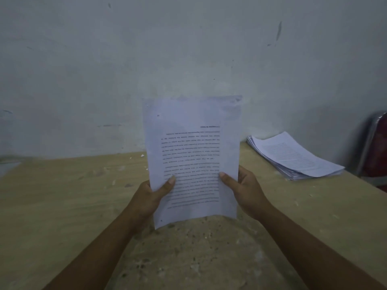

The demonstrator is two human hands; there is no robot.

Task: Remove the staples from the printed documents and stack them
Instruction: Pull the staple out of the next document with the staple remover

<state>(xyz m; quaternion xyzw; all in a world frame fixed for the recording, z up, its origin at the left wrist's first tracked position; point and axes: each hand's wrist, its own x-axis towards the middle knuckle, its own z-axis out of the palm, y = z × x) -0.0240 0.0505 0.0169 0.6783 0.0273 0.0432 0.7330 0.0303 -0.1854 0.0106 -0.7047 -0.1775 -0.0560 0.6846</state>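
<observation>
Above the table (62, 206), left hand (149, 195) and right hand (246, 191) pinch a printed document (192, 143) (text blurred; fingers hidden behind).

You are at a plain paperwork desk in a bare, modest office or back room, not a kitchen or workshop. A pale, scuffed plaster wall (188, 49) rises straight behind a light wood-grain laminate table (62, 206) whose near surface is worn and pitted. A fanned stack of white printed sheets (293, 158) lies at its far right corner, near a blurred red-padded, metal-framed chair (379, 147), and another white printed document (192, 155) stands upright before you.
</observation>
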